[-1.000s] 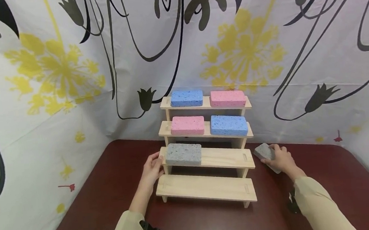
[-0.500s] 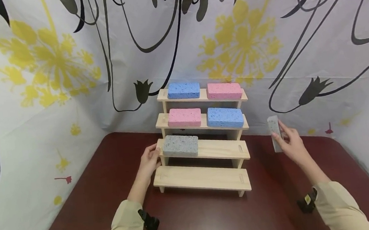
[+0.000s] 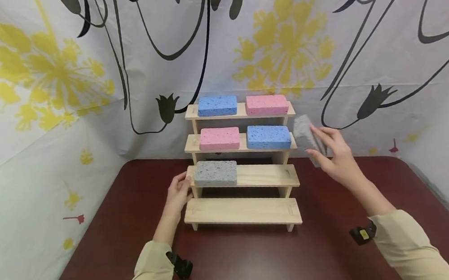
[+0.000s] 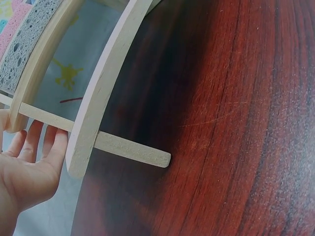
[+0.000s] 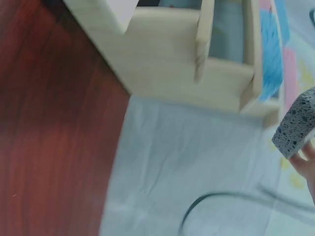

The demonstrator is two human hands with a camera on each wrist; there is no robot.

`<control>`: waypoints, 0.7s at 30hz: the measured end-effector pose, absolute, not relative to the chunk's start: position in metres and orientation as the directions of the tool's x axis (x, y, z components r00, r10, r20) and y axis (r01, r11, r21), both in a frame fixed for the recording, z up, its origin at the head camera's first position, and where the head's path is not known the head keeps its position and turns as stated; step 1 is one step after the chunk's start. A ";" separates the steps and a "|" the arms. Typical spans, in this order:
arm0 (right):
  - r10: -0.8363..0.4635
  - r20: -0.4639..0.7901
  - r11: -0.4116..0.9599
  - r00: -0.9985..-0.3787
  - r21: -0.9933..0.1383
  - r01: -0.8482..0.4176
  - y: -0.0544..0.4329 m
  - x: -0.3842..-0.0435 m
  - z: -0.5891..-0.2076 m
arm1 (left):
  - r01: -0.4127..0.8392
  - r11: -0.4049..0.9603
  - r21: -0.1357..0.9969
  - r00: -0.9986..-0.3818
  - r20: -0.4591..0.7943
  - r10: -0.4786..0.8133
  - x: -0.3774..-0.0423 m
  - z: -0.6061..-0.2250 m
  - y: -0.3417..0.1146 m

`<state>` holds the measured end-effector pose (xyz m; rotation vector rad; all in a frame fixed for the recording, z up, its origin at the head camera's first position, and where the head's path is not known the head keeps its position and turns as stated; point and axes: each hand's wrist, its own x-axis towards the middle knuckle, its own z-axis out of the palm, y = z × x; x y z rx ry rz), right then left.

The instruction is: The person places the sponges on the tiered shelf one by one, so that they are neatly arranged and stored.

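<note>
A four-tier wooden rack [image 3: 268, 175] stands on the table. My left hand [image 3: 178, 192] grips the left end of its second tier from the bottom, fingers against the side support [image 4: 47, 117]. On that tier, at the left, lies a grey sponge [image 3: 215, 173]. My right hand [image 3: 337, 158] pinches another grey sponge [image 3: 306, 134], tilted in the air just right of the rack; the right wrist view shows this sponge [image 5: 298, 120] at its right edge. A pink sponge [image 3: 219, 138] and a blue sponge [image 3: 269, 136] lie on the tier above.
On the top tier sit a blue sponge [image 3: 217, 106] at left and a pink sponge [image 3: 266, 104] at right. The bottom tier [image 3: 242, 210] is bare wood. A patterned cloth [image 3: 98, 138] hangs behind and beside the dark red table [image 3: 236, 265].
My right hand has lifted the second grey sponge off the table, then carried it up and left towards the rack. The left hand keeps its place on the rack. The head view has shifted slightly.
</note>
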<state>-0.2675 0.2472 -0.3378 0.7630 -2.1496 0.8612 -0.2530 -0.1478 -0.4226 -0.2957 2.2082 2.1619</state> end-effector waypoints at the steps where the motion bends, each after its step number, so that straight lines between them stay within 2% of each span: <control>1: -0.305 0.773 0.588 -0.557 -0.307 -0.748 0.241 -0.268 -0.336 | -0.160 0.011 0.987 -0.981 -0.158 -0.111 -0.252 -0.423 -0.148; 7: -0.542 0.739 0.481 -0.400 -0.117 -0.869 0.210 -0.269 -0.335 | -0.172 -0.006 0.985 -0.978 -0.171 -0.116 -0.250 -0.423 -0.149; 10: -0.619 0.707 0.442 -0.343 -0.048 -0.896 0.201 -0.270 -0.342 | -0.183 -0.010 0.983 -0.976 -0.183 -0.118 -0.249 -0.424 -0.148; 13: -0.654 0.687 0.418 -0.316 -0.019 -0.908 0.197 -0.269 -0.352 | -0.188 -0.006 0.982 -0.976 -0.187 -0.111 -0.248 -0.425 -0.145; 16: -0.675 0.660 0.426 -0.329 -0.014 -0.905 0.192 -0.272 -0.363 | -0.180 0.000 0.984 -0.978 -0.179 -0.108 -0.249 -0.424 -0.145; 21: -0.708 0.555 0.502 -0.437 -0.040 -0.864 0.187 -0.274 -0.379 | -0.170 0.017 0.985 -0.981 -0.167 -0.101 -0.248 -0.422 -0.145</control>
